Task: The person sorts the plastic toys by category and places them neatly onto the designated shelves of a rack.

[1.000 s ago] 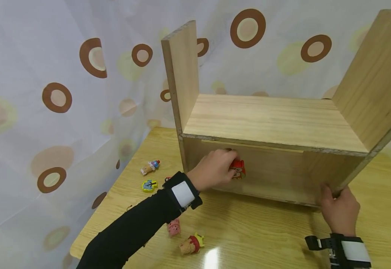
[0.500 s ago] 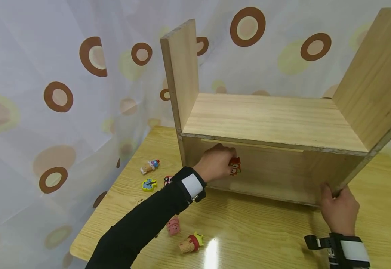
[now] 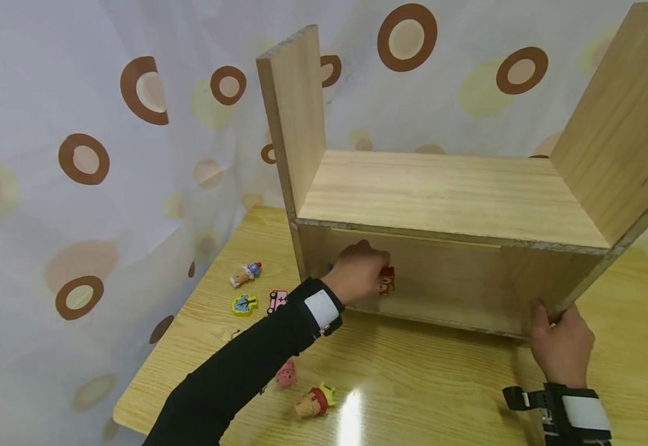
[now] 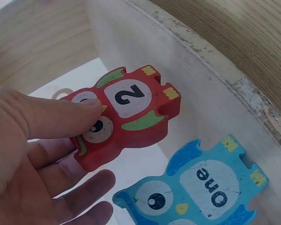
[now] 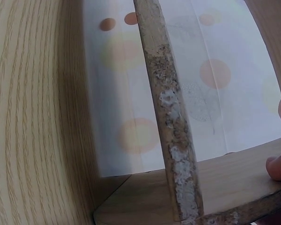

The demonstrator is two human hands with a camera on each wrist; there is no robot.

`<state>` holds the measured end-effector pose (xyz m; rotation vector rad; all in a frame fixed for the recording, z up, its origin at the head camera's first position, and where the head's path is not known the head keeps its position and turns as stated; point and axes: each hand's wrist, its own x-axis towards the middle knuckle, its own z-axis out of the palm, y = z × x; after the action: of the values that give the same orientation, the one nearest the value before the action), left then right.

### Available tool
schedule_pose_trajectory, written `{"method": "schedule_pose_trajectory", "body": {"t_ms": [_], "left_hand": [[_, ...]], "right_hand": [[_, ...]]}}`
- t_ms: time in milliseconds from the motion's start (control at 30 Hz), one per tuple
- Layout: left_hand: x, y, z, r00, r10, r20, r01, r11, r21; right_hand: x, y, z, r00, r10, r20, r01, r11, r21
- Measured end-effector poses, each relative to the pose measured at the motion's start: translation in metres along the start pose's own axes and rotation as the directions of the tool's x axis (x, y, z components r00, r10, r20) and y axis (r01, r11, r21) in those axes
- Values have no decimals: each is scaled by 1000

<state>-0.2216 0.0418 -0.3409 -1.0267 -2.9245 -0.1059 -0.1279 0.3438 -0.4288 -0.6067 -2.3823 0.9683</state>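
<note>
In the left wrist view my left hand pinches a red wooden owl block marked 2, thumb on its face and fingers behind. A light blue owl block reading "One" sits beside it against the board. From the head view, that left hand reaches into the lower compartment of a wooden shelf, the red block's end showing past the fingers. My right hand grips the lower front edge of the shelf's right side panel; in the right wrist view only a fingertip and little else of it shows.
Left of the shelf, a small blue-topped figure, a tree block and an ambulance block lie on the wooden table. Nearer are a pink figure and a red-and-yellow one. A patterned cloth hangs behind.
My left hand has shifted slightly left and then a little lower inside the compartment with the red owl block. The ambulance block now shows more fully. My right hand keeps its grip.
</note>
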Motion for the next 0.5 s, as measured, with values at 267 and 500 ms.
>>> {"method": "schedule_pose_trajectory", "body": {"t_ms": [267, 500], "left_hand": [[1, -2, 3, 1000, -7, 14, 7, 999, 35], [2, -3, 5, 1000, 7, 11, -8, 996, 89]], "right_hand": [[-1, 0, 0, 1000, -2, 8, 2, 1000, 8], [1, 2, 1, 1000, -5, 2, 5, 1000, 10]]}}
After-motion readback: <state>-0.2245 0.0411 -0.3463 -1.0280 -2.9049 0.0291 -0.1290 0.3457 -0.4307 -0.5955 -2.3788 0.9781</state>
